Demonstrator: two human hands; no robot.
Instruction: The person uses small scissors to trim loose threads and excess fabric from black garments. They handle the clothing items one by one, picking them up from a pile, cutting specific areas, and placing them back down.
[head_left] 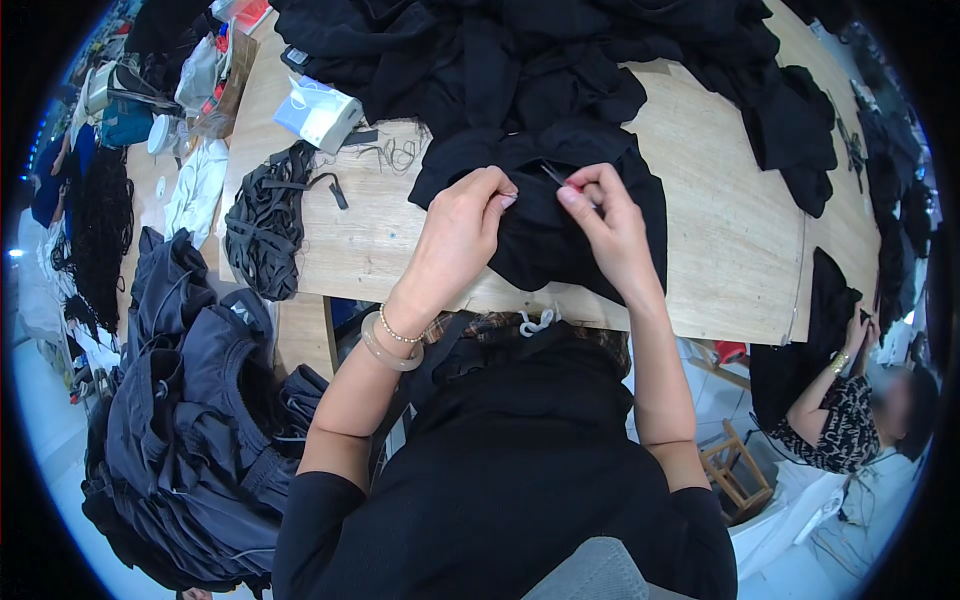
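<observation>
A black garment (560, 235) lies bunched on the wooden table in front of me, its near part hanging over the front edge. Over its left side, my left hand (470, 210) is closed in a pinch; whatever is between its fingertips is too small to make out. My right hand (610, 215) is closed round a slim dark pointed tool (552, 172), whose tip points up and left over the garment. The fingers hide the tool's other end, so its exact kind does not show. Both hands are close together, a short gap between their fingertips.
More black garments (450, 60) are heaped at the table's (730, 270) far side. Dark fabric strips (270, 220) and a tissue box (318, 113) lie left. Dark grey clothes (190, 400) pile up beside me. Another person (840, 410) handles black cloth at the right, near a wooden stool (738, 468).
</observation>
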